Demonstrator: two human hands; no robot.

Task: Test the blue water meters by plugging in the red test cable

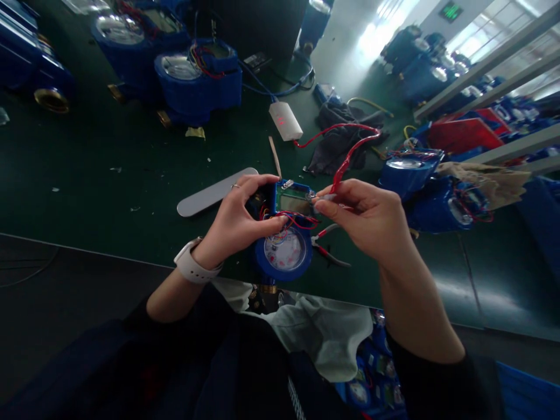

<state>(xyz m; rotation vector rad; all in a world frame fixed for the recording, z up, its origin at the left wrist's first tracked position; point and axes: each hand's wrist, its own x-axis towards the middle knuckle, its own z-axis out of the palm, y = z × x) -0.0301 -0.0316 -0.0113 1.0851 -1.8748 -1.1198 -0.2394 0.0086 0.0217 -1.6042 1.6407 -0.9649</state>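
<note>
Blue meter (286, 248) sits gripped by left hand (236, 214); beside it, right hand (371, 213) pinches red cable (347, 160), whose tug could loosen wires (301, 217).

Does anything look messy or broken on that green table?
Nothing looks plainly broken or spilled. A few pale scraps and a yellowish piece lie strewn on the green table like litter, and a dark cloth sits crumpled beyond the right hand. That's untidy. The wires bunched on the blue meter look tangled too.
</note>
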